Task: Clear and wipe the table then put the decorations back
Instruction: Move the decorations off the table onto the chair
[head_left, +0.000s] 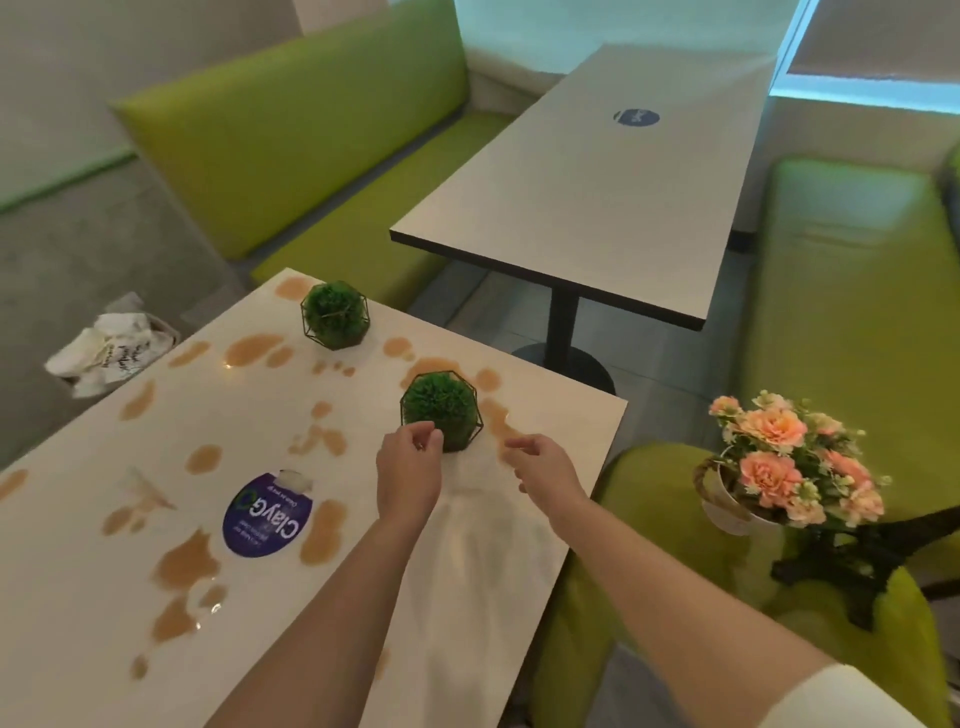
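The white table (78, 597) is spotted with several brown spills and bears a round blue sticker (267, 514). Two green moss balls in black wire frames stand on it: one near the far edge (335, 314), one closer (441, 408). My left hand (410, 467) reaches the near ball's left side with fingers loosely curled, fingertips at its frame. My right hand (545, 467) hovers just right of that ball, fingers relaxed and holding nothing. A white cloth (467, 561) lies on the table under my forearms.
A pot of pink flowers (779, 467) and a black tower model (857, 566) sit on the green bench seat at right. A bin with crumpled paper (111, 345) stands left of the table. A second white table (597, 171) stands beyond, between green benches.
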